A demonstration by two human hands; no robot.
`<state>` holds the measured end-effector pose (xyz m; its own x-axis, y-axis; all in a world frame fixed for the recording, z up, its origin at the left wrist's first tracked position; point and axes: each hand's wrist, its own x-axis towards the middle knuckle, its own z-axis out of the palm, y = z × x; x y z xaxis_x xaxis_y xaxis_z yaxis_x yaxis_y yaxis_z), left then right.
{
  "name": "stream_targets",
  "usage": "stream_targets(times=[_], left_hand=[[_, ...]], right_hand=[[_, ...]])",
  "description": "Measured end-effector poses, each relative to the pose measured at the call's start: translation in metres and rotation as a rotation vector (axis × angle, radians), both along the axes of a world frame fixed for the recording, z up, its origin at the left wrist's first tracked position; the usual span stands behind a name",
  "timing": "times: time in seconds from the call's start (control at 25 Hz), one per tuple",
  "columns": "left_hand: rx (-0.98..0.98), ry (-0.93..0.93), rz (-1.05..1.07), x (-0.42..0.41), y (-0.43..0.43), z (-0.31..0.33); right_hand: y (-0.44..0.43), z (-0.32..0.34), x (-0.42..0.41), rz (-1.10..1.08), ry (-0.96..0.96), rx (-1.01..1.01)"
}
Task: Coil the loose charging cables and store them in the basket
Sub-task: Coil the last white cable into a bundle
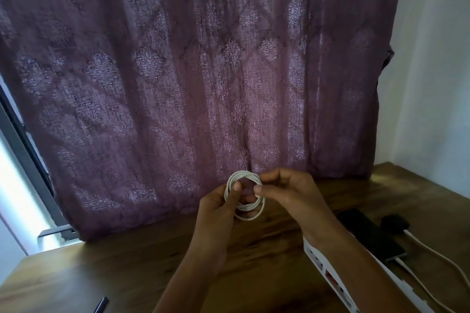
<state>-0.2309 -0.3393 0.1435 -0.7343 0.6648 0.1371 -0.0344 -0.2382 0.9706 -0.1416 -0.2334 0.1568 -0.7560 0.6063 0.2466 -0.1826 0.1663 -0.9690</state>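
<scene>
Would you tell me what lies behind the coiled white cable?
Behind the coiled white cable, the purple curtain and wooden table show; the left hand and right hand hide the rest.

Dim interior, daylight only: it filters through the purple curtain (203,71), which glows in patches with faint diagonal shadow bars, and burns out to white glare in the window gap (9,185) at far left. Wall (437,58) at right softly lit; wooden surface (152,262) dark, dull sheen toward its left end; left hand (221,208) and right hand (287,193) shaded on the near side, the white cable coil (243,174) held between them the palest thing at centre. Detail soft and slightly smeared throughout, wide-angle bending curves the window frame (23,140) and surface edges, dark items (368,234) at lower right murky.
</scene>
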Motion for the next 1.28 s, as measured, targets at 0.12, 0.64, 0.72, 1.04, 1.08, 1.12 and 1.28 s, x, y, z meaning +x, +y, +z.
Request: stream_targets(times=[0.12, 0.64, 0.72, 1.04, 1.08, 1.12, 1.28], left_hand=[[0.034, -0.044, -0.076, -0.001, 0.000, 0.003], [-0.069, -0.012, -0.174, 0.002, -0.006, 0.013], [-0.066, -0.031, -0.192, 0.003, -0.007, 0.013], [-0.064, -0.155, -0.155, -0.003, -0.006, 0.014], [-0.053, -0.182, -0.147, -0.004, -0.006, 0.015], [-0.047, -0.202, -0.148, -0.005, -0.006, 0.015], [-0.078, -0.224, -0.169, -0.003, -0.008, 0.015]], right_hand=[[0.005, 0.000, 0.001, 0.019, -0.004, -0.107], [0.002, -0.002, 0.003, 0.084, -0.020, -0.153], [0.003, 0.002, 0.004, 0.009, -0.050, -0.038], [0.009, 0.000, 0.011, 0.019, 0.081, 0.043], [0.010, -0.002, 0.011, 0.016, 0.121, 0.040], [0.011, -0.003, 0.011, 0.009, 0.144, 0.039], [0.012, -0.011, 0.007, -0.087, 0.125, 0.046]])
